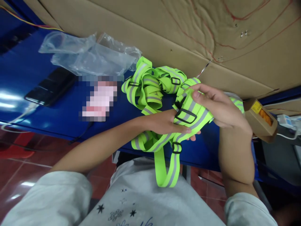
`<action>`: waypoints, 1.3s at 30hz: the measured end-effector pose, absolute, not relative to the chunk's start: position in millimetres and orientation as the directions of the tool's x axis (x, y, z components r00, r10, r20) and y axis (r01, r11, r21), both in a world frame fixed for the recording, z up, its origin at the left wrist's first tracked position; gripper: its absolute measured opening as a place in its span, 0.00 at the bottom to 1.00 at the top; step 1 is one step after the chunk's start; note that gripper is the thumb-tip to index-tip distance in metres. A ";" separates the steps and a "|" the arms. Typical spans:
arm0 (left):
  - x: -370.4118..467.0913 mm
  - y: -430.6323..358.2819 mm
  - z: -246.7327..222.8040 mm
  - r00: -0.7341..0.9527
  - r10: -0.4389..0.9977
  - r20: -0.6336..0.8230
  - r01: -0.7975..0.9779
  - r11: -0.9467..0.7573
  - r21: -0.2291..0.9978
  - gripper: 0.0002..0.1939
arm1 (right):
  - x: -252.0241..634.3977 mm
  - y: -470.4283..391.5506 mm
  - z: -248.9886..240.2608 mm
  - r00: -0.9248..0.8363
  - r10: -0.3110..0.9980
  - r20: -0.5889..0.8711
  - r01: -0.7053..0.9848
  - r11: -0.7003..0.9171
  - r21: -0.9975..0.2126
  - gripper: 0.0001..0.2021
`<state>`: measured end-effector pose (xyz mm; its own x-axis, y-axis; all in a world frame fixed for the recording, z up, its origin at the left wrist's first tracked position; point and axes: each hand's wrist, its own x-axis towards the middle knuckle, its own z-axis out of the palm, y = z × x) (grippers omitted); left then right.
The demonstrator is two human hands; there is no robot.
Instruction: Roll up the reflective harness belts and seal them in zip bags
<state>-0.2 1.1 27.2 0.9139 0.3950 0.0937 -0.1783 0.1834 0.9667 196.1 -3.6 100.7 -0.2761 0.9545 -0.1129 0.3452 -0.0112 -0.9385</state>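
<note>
Centre frame: left hand (164,123) and right hand (217,105) are both gripping a half-folded neon strap vest (188,117), fingers closed, over the blue worktop (35,72) edge. One loop is hanging unfolded; empty plastic bags (87,56) are waiting upper left.

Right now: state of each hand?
Left hand: closed on the strap.
Right hand: closed on the same strap, near its buckle.

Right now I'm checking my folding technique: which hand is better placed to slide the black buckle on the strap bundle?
Probably the right hand: its fingertips sit just above the black buckle, while the left hand supports the neon strap bundle from beneath.
</note>
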 end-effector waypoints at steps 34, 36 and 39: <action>32.7 2.5 99.3 0.946 0.320 0.051 -0.172 0.362 0.916 0.14 | 223.5 -35.3 146.2 -0.049 0.868 0.495 0.654 0.402 -0.640 0.16; 29.6 2.8 99.3 0.965 0.260 0.034 -0.108 0.277 0.955 0.14 | 230.0 -35.5 149.9 -0.013 0.896 0.444 0.552 0.377 -0.744 0.16; 24.6 5.1 95.0 0.960 0.281 0.020 -0.063 0.147 0.987 0.09 | 237.1 -28.6 150.0 -0.017 0.943 0.331 0.374 0.313 -0.873 0.21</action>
